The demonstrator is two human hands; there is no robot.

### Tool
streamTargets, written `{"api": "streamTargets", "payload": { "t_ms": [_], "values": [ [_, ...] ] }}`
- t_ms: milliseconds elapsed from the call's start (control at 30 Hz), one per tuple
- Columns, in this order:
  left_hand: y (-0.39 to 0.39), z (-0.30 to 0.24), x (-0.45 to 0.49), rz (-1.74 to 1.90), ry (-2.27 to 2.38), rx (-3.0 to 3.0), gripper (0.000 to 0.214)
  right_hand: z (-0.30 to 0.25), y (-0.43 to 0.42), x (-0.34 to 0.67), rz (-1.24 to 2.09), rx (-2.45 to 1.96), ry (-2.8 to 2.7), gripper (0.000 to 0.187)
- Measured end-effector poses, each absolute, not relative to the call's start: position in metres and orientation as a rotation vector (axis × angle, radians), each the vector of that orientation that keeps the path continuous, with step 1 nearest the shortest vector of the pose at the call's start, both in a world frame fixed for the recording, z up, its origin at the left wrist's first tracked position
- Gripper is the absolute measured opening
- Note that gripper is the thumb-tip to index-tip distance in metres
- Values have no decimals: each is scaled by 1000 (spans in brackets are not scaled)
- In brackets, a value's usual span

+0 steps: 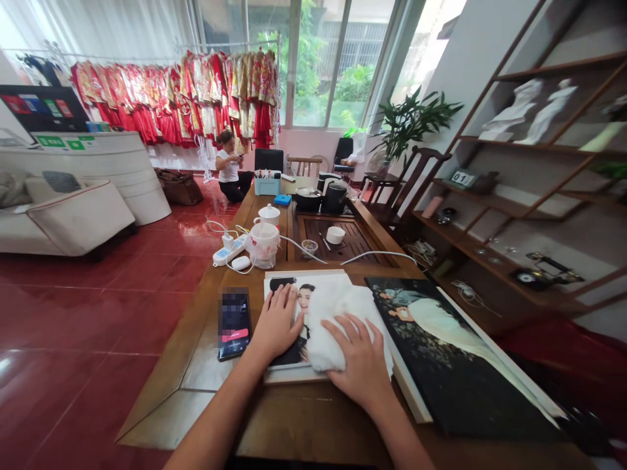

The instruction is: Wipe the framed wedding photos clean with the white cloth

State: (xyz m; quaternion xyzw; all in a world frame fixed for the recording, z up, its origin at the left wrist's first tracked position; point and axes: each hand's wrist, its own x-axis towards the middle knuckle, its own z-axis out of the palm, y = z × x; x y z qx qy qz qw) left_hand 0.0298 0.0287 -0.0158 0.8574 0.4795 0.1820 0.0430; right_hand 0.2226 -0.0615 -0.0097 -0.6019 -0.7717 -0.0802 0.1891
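Note:
My left hand [280, 324] lies flat on a photo print or album page [304, 297] showing a portrait, with its fingers stretched out. A bunched white cloth [333, 300] covers the right part of this photo. My right hand [360, 352] is curved over the cloth, fingertips pressed into it. To the right of the cloth is a large dark framed photo [441, 339] with a figure in a pale gown. A smartphone [234, 324] with a lit screen lies left of my left hand. What is under the cloth is hidden.
Beyond the photos on the wooden table [206, 391] stand a power strip [230, 250], a clear pink-patterned container [264, 245], a lidded white cup [269, 214] and a tea tray [360, 241] with a white bowl [336, 235]. A cable crosses there. A person [228, 168] crouches farther back.

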Motion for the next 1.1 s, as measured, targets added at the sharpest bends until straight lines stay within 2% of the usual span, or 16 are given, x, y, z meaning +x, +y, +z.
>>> {"api": "streamTargets", "payload": {
  "t_ms": [400, 833, 1100],
  "values": [
    [29, -17, 30, 552, 1464, 2632, 55, 9, 5, 234, -251, -1717, -2130, 56],
    [29, -17, 29, 551, 1470, 2627, 57, -7, -56, 227, -111, -1587, -2253, 67],
    [30, -19, 29, 577, 1465, 2625, 55, 6, -9, 237, -166, -1642, -2228, 62]
  ]
}}
